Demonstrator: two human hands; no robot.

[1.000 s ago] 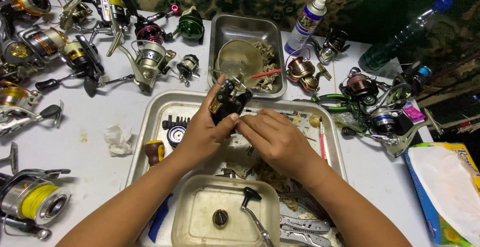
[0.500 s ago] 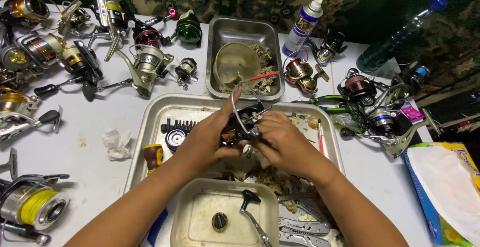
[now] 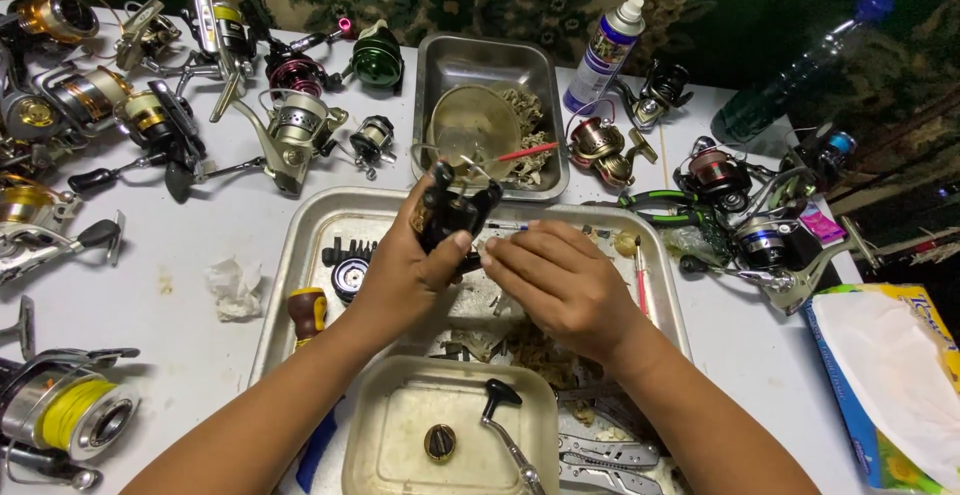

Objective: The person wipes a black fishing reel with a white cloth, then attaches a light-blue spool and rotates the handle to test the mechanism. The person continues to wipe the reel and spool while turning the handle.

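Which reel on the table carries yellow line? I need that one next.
The reel at the table's near left edge; its spool shows yellow line, unlike the others.

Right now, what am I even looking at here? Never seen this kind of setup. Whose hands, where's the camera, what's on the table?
There is no machine here: a person works with two bare hands, and the one picture comes from a camera worn on their head, looking down at a white table.

The left hand grips a black fishing reel body, raised over a large metal tray. The right hand sits beside it, fingertips at the reel's side; whether it holds a small tool is too fine to tell.

Around them lie many fishing reels, a smaller metal tray with a round cup, a spray can, a plastic bottle, a tissue box and a plastic tub holding a crank handle.
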